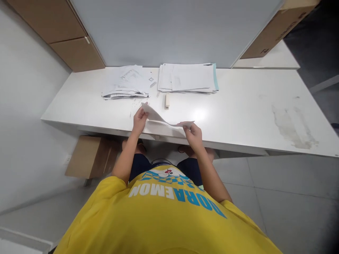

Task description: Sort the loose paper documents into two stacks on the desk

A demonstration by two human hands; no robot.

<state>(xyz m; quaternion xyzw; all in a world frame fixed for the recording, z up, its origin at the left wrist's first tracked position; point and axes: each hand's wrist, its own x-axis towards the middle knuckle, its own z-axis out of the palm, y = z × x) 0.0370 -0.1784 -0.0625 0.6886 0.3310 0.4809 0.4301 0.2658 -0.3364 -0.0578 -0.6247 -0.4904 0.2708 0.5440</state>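
Note:
Between my two hands a sheet of paper is held above the table's front edge, bent and twisted along its length. My left hand grips its left end, thumb and fingers closed on it. At the right end, my right hand pinches the paper between thumb and fingers. Just beyond the sheet lies a small cream-coloured stapler. Farther back are a stack of papers on the left and a wider stack of papers with a teal edge on the right.
The white table carries paper scraps between the stacks and a grey stain at right. A grey panel rises behind. Cardboard boxes stand at back left and back right; another cardboard box sits under the table.

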